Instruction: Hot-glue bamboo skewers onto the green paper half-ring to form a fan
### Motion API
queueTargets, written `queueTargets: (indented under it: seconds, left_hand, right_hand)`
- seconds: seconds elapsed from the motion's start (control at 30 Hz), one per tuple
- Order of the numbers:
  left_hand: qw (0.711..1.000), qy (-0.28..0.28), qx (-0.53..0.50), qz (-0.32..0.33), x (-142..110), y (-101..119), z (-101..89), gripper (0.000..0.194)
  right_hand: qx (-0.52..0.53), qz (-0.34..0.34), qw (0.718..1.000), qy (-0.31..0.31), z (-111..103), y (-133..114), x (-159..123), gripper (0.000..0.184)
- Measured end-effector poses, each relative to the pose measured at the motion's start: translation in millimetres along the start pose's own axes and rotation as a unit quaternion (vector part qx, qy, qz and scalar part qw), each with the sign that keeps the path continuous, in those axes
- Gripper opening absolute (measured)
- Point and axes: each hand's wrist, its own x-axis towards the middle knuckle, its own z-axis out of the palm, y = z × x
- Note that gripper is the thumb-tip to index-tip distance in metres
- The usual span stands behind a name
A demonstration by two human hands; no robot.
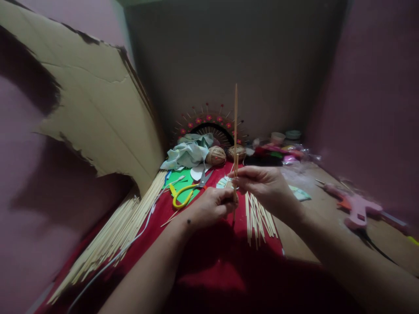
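In the head view, I am holding two thin wooden sticks (236, 117) upright near the middle of the frame, one rising well above the other. My left hand (216, 204) is curling around their lower part, while my right hand (262, 185) is pinching them just above — thumb and fingers clamped on the wood. The two hands are sitting close together; I cannot tell whether they are touching.

Beneath them, a red cloth (209, 270) is spreading across the bottom of the frame. Just below my right hand, a loose bunch of sticks (260, 222) is lying, and a longer bundle (108, 248) is stretching along the lower left, a white cable (131, 242) running beside it. Left of centre, yellow-handled scissors (202, 181) are resting partly over green sheets (181, 185). Behind, a ball of twine (216, 155) is sitting beside a crumpled pale cloth (188, 153). At the right — a pink glue gun (356, 209) is lying on a brown board (304, 246). Torn cardboard (91, 104) is leaning at upper left.
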Motion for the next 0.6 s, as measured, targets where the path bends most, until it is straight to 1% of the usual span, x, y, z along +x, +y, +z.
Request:
queueTargets:
  seconds: [0.13,0.23,0.4,0.47,0.6]
  left_hand:
    - [1.000,0.000,0.030,0.000,1,-2,0.8,0.009]
    - [0.998,0.000,0.058,0.009,1,-2,1.5,0.010]
    - [0.994,0.011,0.103,0.028,2,1,2.0,0.013]
    - [0.994,0.013,0.108,0.033,1,2,2.7,0.013]
    - [0.993,0.008,0.101,0.053,-1,3,5.1,0.010]
  right_hand:
    - [-0.011,0.001,1.000,0.002,-1,1,0,0.010]
    - [-0.036,-0.005,0.999,0.017,0,-2,-1,0.011]
    - [-0.071,-0.042,0.996,0.042,4,-6,-5,0.026]
    - [-0.091,-0.052,0.993,0.047,6,-8,-6,0.028]
    - [-0.105,-0.081,0.990,0.055,8,-9,-8,0.023]
